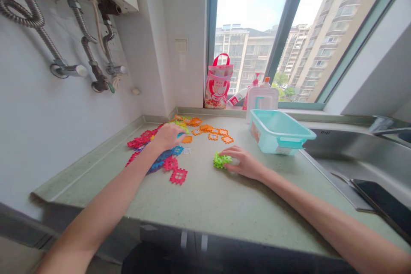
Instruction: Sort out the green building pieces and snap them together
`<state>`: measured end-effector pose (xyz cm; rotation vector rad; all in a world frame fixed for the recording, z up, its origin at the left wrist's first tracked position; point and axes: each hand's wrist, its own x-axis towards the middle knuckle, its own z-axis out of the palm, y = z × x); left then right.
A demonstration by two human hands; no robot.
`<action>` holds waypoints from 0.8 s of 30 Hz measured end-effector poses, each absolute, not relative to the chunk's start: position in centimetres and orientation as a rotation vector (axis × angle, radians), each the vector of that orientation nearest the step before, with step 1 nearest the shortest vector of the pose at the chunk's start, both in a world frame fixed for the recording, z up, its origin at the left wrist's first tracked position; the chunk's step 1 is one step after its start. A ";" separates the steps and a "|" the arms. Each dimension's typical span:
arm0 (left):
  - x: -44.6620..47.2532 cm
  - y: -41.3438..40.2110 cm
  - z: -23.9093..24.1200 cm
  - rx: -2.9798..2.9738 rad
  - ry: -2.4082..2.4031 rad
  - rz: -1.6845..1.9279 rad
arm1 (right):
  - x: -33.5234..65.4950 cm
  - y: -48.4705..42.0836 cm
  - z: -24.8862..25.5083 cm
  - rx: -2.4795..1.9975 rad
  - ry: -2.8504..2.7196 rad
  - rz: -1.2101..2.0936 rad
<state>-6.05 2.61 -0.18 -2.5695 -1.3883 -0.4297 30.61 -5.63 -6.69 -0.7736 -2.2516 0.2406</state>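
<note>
Flat plastic interlocking tiles lie scattered on the grey-green countertop (205, 197): red ones (178, 175), blue ones (167, 155), orange ones (213, 132). My left hand (167, 136) reaches into the pile and its fingers close around a green tile (183, 128) at the far side. My right hand (245, 162) rests on the counter and grips a small stack of green tiles (221, 160) with the fingertips. The palm side of each hand is hidden.
A turquoise plastic bin (279, 130) stands right of the tiles. Behind it are a white container (261, 97), bottles and a red-and-white bag (218, 82) on the window sill. A steel sink (359, 154) lies at the right, with a dark board (382, 203). Hoses hang on the left wall.
</note>
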 end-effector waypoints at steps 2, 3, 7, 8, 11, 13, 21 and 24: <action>-7.9 4.0 -0.5 -2.384 -1.527 -0.404 | 30.6 -5.7 -6.6 -0.790 -2.296 0.281; -8.6 4.5 -0.8 -2.327 -1.582 -0.382 | 30.6 -5.8 -6.6 -0.797 -2.305 0.295; -10.6 6.1 -2.0 -2.311 -1.797 -0.268 | 31.0 -6.0 -6.7 -0.810 -2.336 0.305; -10.8 6.4 -2.2 -2.322 -1.830 -0.250 | 31.1 -6.0 -6.8 -0.822 -2.340 0.296; -11.1 7.1 -2.7 -2.276 -1.857 -0.243 | 31.2 -6.2 -6.9 -0.853 -2.339 0.269; -11.0 7.4 -2.8 -2.237 -1.886 -0.269 | 31.1 -6.3 -6.9 -0.855 -2.339 0.259; -10.7 6.1 -1.0 -2.055 -1.944 -0.408 | 33.5 -4.6 -6.7 -1.000 -2.331 0.172; -9.9 5.0 0.4 -2.034 -1.822 -0.494 | 35.4 -3.8 -6.6 -1.114 -2.314 0.113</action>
